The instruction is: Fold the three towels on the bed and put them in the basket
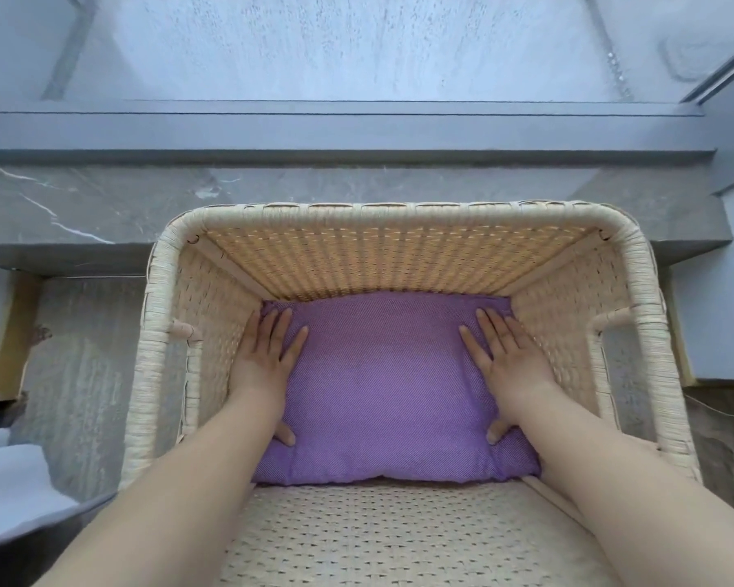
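A folded purple towel (382, 383) lies flat at the bottom of a tall woven wicker basket (399, 213). Both my arms reach down inside the basket. My left hand (268, 362) presses on the towel's left side with straight, spread fingers. My right hand (509, 362) presses on the towel's right side the same way. Both thumbs lie on the towel nearer to me. Whatever lies under the purple towel is hidden.
The basket stands on the floor against a grey marble sill (102, 205) below a window (357, 44). Its side handles (185, 330) stick inward at left and right. A pale sheet edge (9, 476) shows at the lower left.
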Motion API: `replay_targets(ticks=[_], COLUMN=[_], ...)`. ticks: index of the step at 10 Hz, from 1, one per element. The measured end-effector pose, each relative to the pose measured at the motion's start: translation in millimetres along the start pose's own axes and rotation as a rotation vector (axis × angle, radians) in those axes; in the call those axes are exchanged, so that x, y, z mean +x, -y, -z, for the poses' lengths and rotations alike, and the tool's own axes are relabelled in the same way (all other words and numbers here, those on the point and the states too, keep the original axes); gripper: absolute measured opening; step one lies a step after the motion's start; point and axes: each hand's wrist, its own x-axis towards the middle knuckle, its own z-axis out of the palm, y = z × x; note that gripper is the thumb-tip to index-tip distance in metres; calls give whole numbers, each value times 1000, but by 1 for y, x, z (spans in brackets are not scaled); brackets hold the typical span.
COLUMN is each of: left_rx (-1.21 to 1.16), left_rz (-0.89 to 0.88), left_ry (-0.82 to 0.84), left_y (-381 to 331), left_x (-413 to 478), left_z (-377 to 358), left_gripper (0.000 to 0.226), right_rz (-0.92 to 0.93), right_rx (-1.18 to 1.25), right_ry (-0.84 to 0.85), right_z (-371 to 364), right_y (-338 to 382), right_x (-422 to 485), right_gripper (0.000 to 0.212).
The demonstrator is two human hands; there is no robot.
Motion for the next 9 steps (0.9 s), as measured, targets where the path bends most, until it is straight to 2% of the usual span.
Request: replay_targets(ticks=[1, 2, 3, 6, 7, 8, 9], left_rx=[-161, -164, -94, 3, -36, -171, -442], left_rz=[-36, -116, -74, -7, -13, -18, -45], left_ry=[7, -15, -26, -24, -16, 0, 23], left_y=[-4, -10, -14, -21, -19, -10, -1], left_x=[-10, -25, -36, -33, -39, -52, -74], left_z=[5, 2, -11, -23, -19, -1, 25], left_gripper=[154, 154, 152, 151, 150, 142, 108], right_rz=[1, 60, 147, 93, 72, 58, 41], right_rx=[112, 222, 189, 97, 120, 241, 517], right_ry=[-30, -63, -65, -59, -51, -55, -135], right_z=[7, 10, 2, -19, -19, -9, 12], right_y=[-2, 0, 9, 22, 17, 12, 11], right_x=[-8, -18, -31, -32, -38, -58, -83], right_gripper=[151, 152, 152, 148, 145, 131, 84])
